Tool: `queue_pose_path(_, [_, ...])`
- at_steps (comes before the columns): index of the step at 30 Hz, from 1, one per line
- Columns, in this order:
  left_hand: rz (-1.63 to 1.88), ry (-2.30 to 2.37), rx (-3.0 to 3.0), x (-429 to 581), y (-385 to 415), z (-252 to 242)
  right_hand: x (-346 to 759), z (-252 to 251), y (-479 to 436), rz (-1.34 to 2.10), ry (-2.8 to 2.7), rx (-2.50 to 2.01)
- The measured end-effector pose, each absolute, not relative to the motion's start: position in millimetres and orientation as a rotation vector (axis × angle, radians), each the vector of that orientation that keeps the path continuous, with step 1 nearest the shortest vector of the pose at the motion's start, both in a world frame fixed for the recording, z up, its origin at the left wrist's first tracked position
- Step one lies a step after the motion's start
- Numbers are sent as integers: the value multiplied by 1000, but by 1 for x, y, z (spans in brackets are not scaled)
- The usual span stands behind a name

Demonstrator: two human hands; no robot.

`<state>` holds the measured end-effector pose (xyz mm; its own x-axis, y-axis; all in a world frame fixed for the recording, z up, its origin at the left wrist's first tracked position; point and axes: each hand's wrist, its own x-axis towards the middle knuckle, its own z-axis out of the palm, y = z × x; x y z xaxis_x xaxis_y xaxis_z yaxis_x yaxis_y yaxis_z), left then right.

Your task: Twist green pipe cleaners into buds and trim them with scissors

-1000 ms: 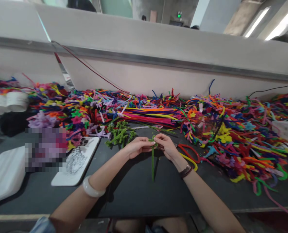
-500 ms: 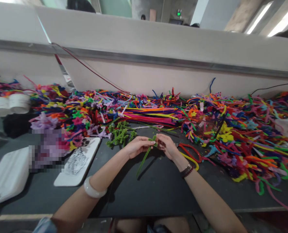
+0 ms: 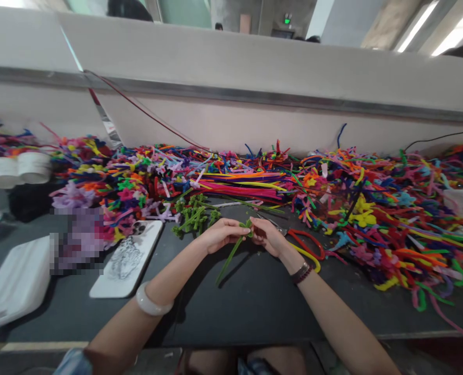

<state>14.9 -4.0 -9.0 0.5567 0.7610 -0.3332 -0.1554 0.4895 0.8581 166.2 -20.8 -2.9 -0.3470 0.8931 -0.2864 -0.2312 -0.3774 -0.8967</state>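
Observation:
A green pipe cleaner (image 3: 230, 260) is pinched between the fingertips of my left hand (image 3: 224, 235) and my right hand (image 3: 268, 235). Its upper part is bent into small loops at the fingers, and a long tail slants down and left over the table. Both hands are closed, almost touching each other. Just beyond my left hand lies a pile of twisted green pipe-cleaner pieces (image 3: 195, 216). Red-handled scissors (image 3: 306, 244) rest right of my right hand, their blades partly behind it. A yellow pipe cleaner (image 3: 304, 254) curves beside them.
A bundle of straight pipe cleaners (image 3: 239, 186) lies behind my hands, amid heaps of colourful bent pieces (image 3: 403, 224) along the white partition (image 3: 254, 120). On the left are a phone (image 3: 125, 263), a white box-like object (image 3: 18, 281) and white cups (image 3: 34, 167).
My fingers have shifted slightly around the looped end of the green pipe cleaner, and my right hand's fingers have closed in more. The tail has swung a little left.

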Motion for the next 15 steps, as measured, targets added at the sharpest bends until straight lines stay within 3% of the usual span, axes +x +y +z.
queue_pose_path(7, [620,824,1023,14,-5,-8,169,-2,-20,1885,-1010,-1073])
queue_pose_path(15, [626,908,1654,12,-3,-14,179,8,-20,2006,-1195,-1338])
